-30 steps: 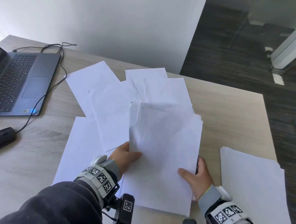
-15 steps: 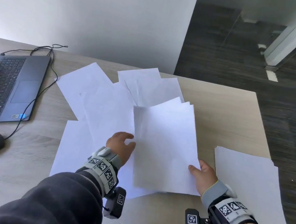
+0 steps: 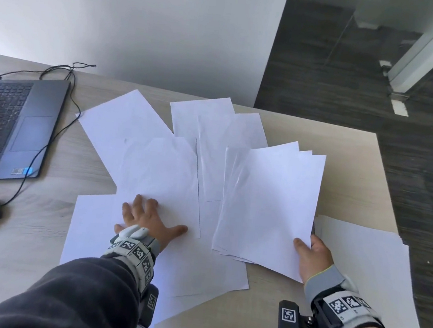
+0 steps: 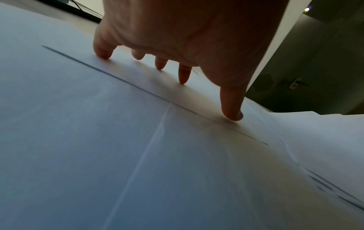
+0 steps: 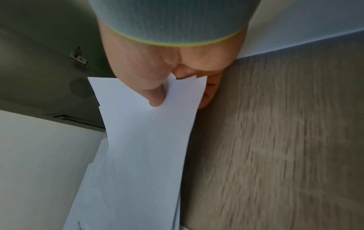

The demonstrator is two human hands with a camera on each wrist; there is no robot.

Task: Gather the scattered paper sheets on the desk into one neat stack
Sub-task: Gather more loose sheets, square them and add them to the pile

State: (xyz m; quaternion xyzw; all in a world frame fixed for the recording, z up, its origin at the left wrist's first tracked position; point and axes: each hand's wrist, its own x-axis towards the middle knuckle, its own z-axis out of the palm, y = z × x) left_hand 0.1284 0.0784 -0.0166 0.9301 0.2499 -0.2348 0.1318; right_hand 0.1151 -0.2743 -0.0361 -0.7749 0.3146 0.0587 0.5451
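Desk (image 3: 347, 183): left hand (image 3: 148, 219) flat on loose sheet (image 3: 161, 174), right hand (image 3: 312, 256) pinching gathered sheets (image 3: 270, 201).

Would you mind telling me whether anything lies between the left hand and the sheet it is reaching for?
Nothing visible does: the left hand already rests, fingers spread, directly on the loose sheet.

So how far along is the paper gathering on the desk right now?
Partly done. The right hand pinches a small bundle of sheets by its corner, their edges still fanned. The left hand presses flat on a loose sheet, apparently next. Several sheets at the back remain scattered, and another pile sits apart on the right, so merging and squaring are left.
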